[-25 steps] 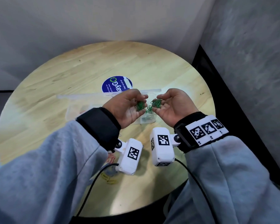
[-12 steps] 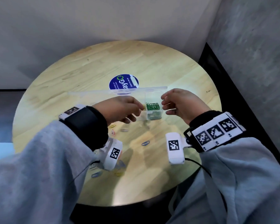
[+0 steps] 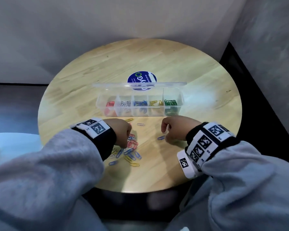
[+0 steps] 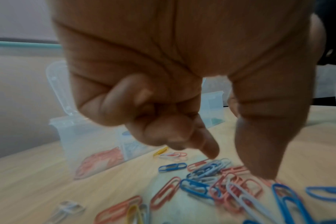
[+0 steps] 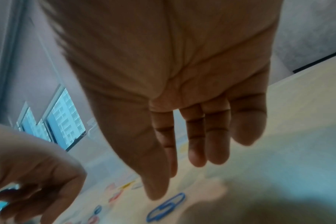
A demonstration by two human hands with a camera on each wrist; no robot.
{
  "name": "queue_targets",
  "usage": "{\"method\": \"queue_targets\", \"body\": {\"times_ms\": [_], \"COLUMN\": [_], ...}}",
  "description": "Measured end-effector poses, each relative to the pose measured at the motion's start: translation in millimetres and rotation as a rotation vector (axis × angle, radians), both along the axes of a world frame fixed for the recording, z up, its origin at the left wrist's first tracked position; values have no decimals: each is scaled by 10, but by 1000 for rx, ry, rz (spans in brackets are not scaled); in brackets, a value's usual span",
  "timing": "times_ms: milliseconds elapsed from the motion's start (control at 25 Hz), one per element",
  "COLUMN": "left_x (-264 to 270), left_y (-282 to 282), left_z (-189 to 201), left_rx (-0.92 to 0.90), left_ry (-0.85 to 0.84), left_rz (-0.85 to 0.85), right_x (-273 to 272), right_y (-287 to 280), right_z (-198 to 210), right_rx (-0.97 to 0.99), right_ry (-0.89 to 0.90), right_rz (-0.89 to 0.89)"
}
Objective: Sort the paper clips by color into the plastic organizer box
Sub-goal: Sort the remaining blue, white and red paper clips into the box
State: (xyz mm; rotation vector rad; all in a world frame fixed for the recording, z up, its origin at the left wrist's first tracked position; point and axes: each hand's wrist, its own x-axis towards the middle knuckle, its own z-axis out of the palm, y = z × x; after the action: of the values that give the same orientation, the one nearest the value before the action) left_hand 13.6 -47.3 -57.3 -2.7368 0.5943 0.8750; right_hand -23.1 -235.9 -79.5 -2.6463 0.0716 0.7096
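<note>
My organizer box (image 3: pixel 138 105) lies lengthwise left to right. My empty left hand (image 3: pixel 122 132) and right hand (image 3: pixel 173 129), loosely curled, have dropped from it to the loose clips (image 3: pixel 130 150).

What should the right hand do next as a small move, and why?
Probably lower the right hand and pinch the single blue clip lying just beside its fingertips. The hand is open and holds nothing, the clip lies apart from the pile, and the box has a middle compartment with blue clips.
</note>
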Motion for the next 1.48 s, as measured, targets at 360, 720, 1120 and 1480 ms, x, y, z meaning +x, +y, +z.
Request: {"method": "queue_targets", "body": {"times_ms": [360, 720, 1120, 1480], "left_x": [72, 64, 90, 10], "left_y": [129, 174, 275, 488], "left_z": [-81, -253, -249, -129], "left_rx": [-108, -164, -198, -843], "left_ry": [-108, -51, 32, 380], "left_rz": [85, 135, 211, 771], "right_x": [6, 48, 38, -34], "right_y": [168, 159, 297, 506], "right_z": [-69, 35, 52, 31], "right_rx": [-167, 130, 424, 435], "right_ry": [23, 72, 180, 303], "right_rz": [143, 38, -104, -97]}}
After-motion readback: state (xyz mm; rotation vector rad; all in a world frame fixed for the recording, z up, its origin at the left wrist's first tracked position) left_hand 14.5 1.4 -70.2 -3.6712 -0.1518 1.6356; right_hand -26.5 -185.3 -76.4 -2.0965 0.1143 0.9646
